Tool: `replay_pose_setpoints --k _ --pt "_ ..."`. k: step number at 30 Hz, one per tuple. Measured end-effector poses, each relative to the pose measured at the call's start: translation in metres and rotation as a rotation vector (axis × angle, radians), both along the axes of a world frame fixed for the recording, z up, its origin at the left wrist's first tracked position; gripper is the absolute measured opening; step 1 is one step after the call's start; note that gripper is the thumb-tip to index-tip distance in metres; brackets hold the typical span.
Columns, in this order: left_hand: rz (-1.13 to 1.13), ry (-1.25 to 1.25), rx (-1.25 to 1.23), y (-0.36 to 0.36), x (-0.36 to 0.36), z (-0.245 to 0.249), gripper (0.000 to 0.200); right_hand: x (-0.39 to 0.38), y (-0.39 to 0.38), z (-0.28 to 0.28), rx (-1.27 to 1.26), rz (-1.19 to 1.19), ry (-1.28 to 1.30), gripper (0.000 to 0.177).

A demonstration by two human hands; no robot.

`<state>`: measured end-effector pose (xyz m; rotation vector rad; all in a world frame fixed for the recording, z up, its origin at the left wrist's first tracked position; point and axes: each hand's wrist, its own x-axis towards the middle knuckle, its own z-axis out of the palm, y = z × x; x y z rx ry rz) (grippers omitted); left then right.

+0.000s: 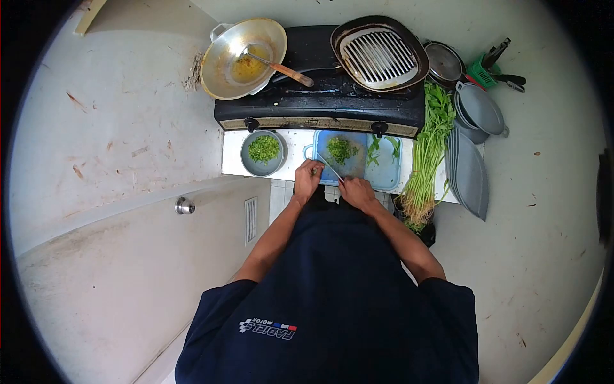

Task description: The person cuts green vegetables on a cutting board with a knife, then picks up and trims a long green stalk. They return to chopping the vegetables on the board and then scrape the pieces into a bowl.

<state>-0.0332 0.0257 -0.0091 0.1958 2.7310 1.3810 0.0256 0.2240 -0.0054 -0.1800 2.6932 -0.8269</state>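
My right hand (pixel 357 192) is closed around the handle of a knife (pixel 329 168), its blade slanting up and left over a blue cutting board (pixel 353 169). At the board's left edge, my left hand (pixel 309 178) has its fingers pinched together near the blade; what they hold is too small to make out. A pile of chopped greens (pixel 341 150) lies on the board just beyond the knife. Loose green leaves (pixel 382 148) lie in the board's right part. Left of my hands, a grey bowl (pixel 263 168) holds more chopped greens.
Behind the board stands a black gas stove (pixel 313 105) with a wok (pixel 217 67), a wooden-handled ladle (pixel 291 73) in it, and a grill pan (pixel 380 54). Long-stemmed leafy greens (pixel 427 153) lie at the right, beside grey plates (pixel 469 176) and a green utensil basket (pixel 481 73). A door knob (pixel 185 205) is at left.
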Motion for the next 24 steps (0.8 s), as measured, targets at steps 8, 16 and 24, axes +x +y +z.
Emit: replay_pose_setpoints --k 8,16,24 --pt "0.004 0.009 -0.036 0.001 0.001 0.003 0.006 0.006 -0.004 0.002 0.024 0.027 0.019 0.042" --pt "0.03 -0.013 -0.023 0.004 0.002 0.006 0.006 0.007 0.001 0.001 0.042 0.035 0.018 0.04" --pt "-0.03 0.047 -0.127 0.003 0.003 0.003 0.005 -0.007 -0.009 0.0 0.093 0.085 0.05 0.033"
